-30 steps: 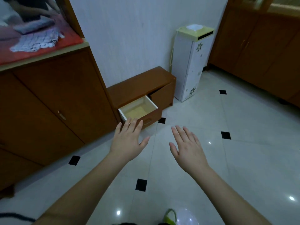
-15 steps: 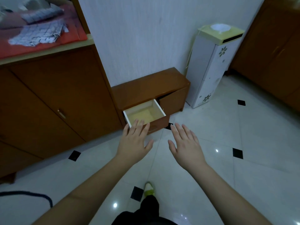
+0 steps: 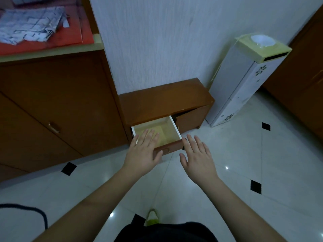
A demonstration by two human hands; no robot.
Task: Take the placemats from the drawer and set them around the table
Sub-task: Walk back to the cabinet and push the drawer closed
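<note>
White floor tiles (image 3: 218, 154) underlie the open drawer (image 3: 172, 125); left hand (image 3: 142, 152) and right hand (image 3: 197, 158), fingers straight, hover over it.

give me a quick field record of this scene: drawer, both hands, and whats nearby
drawer: open pale-lined wooden drawer in low brown cabinet, yellowish inside, placemats not clearly visible
left hand: left hand, fingers straight, over drawer's front edge
right hand: right hand, open, above white tiled floor, right of drawer
nearby: tall white floral-printed unit right of cabinet
</note>
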